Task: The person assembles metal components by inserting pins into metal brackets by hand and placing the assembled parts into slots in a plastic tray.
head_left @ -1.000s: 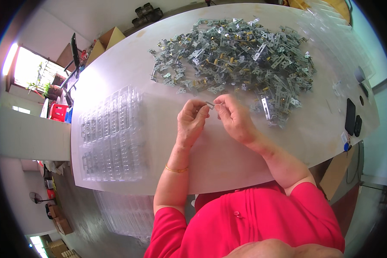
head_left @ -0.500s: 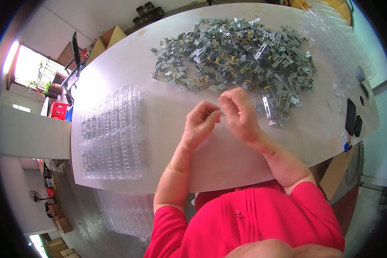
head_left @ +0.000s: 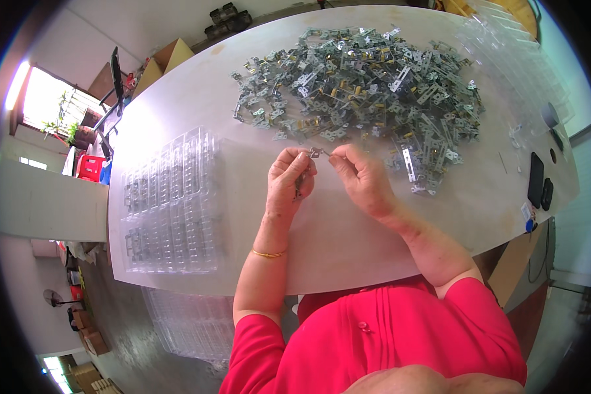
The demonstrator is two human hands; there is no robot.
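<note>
My left hand (head_left: 286,178) is closed, with a small metal bracket (head_left: 316,152) sticking out from between thumb and forefinger. More metal shows under its curled fingers; I cannot tell whether that is the same part. My right hand (head_left: 368,184) pinches the bracket's right end with thumb and forefinger; its knuckles are slightly blurred. Both hands are above the white table (head_left: 262,279), just in front of a large heap of metal brackets (head_left: 354,85), some with brass-coloured pieces.
Clear plastic trays (head_left: 171,203) with rows of compartments lie at the left, some holding grey parts. More clear trays (head_left: 519,59) are stacked at the far right. A black phone (head_left: 536,178) and a thin rod (head_left: 503,162) lie toward the right edge. Other trays (head_left: 190,325) are below the table's near-left edge.
My left hand has moved slightly left and turned, bringing the bracket into view between the hands. My right hand has shifted a little left and down, its fingertips now at the bracket's end.
</note>
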